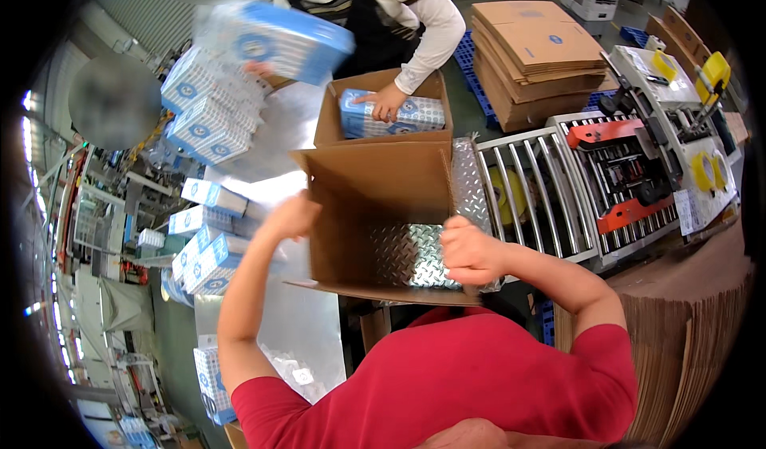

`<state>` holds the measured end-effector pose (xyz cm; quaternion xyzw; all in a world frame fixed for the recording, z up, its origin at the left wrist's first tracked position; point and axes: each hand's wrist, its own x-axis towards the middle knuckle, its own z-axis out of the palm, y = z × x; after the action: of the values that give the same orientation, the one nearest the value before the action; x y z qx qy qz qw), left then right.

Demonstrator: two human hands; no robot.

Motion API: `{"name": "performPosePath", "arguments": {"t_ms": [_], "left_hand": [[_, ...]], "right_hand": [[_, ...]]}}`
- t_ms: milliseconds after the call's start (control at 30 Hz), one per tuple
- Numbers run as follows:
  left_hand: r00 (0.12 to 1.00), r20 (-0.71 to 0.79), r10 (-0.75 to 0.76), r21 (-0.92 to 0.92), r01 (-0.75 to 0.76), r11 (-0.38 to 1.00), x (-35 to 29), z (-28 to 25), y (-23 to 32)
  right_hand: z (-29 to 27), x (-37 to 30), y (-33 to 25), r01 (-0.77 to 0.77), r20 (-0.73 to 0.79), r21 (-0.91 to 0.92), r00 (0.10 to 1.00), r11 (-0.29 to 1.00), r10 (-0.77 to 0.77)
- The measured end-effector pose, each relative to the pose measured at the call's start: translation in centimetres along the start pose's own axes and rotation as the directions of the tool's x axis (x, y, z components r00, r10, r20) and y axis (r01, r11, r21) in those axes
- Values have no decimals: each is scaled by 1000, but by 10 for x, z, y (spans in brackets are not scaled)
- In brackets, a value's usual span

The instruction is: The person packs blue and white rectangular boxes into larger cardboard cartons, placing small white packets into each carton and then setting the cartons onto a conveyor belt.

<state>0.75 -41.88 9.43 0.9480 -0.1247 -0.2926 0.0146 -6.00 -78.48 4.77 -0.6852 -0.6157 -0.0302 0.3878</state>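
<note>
Between my hands stands a brown cardboard box point(375, 179), open at the top. Its lower end is open too, since the metal tread plate point(427, 250) shows through it. My left hand point(297, 216) is closed at the box's left wall, somewhat blurred. At the near right corner, my right hand point(472, 251) has its fingers curled round the cardboard edge. Just beyond stands a second cardboard box point(325, 122), where a co-worker's hand point(384, 100) rests on a blue-and-white pack point(419, 116). A larger blue-and-white pack point(279, 42), blurred, is held up by the co-worker's other hand.
Blue-and-white packs point(211, 130) are stacked along the left of the metal table point(279, 313). To the right runs a roller conveyor point(531, 194) leading to a tape-sealing machine point(630, 162). Flattened cartons point(542, 50) lie piled at the back; more point(662, 353) stand at the near right.
</note>
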Motion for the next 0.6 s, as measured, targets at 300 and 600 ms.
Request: {"name": "performPosePath", "arguments": {"t_ms": [300,600], "left_hand": [[807,422,413,-387,-252,887,-56,49,-26],[762,-596,-254,-771,-455,446,91,170,-53]], "right_hand": [[130,69,111,-128,661,-372,659,919,359],[-49,82,124,-795,-255,-471,538,382,804]]}}
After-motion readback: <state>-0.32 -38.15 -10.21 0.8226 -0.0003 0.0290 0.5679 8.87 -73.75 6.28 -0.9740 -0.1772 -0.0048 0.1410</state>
